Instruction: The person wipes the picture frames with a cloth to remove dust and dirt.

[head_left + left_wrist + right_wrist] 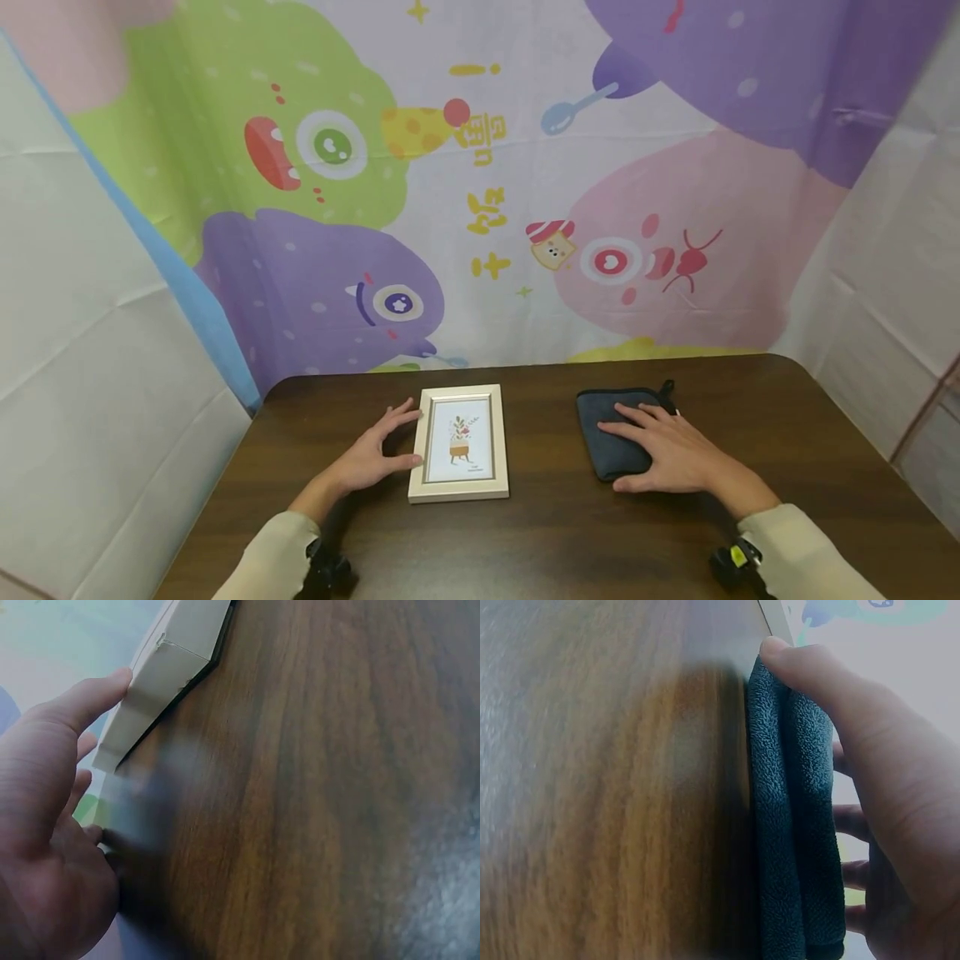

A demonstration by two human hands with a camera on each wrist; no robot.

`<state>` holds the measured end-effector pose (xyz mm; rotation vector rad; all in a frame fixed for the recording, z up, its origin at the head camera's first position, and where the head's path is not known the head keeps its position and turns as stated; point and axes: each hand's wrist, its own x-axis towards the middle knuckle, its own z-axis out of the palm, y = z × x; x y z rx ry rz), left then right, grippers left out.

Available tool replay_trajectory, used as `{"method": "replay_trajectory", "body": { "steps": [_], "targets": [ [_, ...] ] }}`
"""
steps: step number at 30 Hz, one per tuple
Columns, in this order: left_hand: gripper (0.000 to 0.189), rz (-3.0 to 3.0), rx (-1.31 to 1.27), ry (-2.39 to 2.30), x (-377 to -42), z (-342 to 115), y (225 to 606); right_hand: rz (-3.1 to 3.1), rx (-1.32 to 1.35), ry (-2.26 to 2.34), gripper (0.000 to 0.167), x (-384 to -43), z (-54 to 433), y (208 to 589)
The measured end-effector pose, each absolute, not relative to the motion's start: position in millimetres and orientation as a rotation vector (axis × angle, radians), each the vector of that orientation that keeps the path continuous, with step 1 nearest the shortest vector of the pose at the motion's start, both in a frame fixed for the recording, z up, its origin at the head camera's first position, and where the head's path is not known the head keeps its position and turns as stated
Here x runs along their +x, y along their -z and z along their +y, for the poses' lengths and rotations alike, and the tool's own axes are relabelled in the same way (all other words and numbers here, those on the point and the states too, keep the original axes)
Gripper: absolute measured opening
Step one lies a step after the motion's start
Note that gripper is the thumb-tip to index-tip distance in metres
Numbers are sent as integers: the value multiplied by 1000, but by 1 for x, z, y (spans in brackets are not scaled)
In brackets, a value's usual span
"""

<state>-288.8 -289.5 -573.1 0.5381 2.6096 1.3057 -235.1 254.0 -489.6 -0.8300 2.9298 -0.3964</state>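
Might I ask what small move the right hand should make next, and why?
Probably the right hand should curl its fingers and grip the cloth: the fingers lie spread over it, with the thumb at its near edge.

Dark wood-grain table point(540, 550); cartoon-monster cloth point(517, 167) behind.

Head view: bright, evenly diffused light. Wrist views: dimmer, soft detail; table point(322, 787) shows pale side glare and blurred shadows.
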Motion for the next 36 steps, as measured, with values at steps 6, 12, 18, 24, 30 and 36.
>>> {"method": "replay_trajectory", "body": {
  "steps": [6, 12, 18, 24, 30, 36],
  "targets": [
    [80, 2642, 639, -1293, -274, -283, 557, 2929, -830, 405, 95, -235, 254, 490],
    [70, 2597, 675, -1326, -256, -274, 529, 2916, -829, 408, 94, -236, 253, 490],
    [68, 2595, 793, -1305, -264, -281, 540, 2916, -828, 388, 94, -237, 252, 489],
    [70, 2569, 750, -1302, -285, -291, 567, 2912, -835, 380, 90, -239, 254, 488],
    [76, 2579, 805, -1277, -278, -288, 557, 2897, -828, 440, 86, -243, 256, 492],
    [74, 2610, 813, -1256, -271, -284, 547, 2803, -803, 489, 91, -248, 253, 485]
  ]
}}
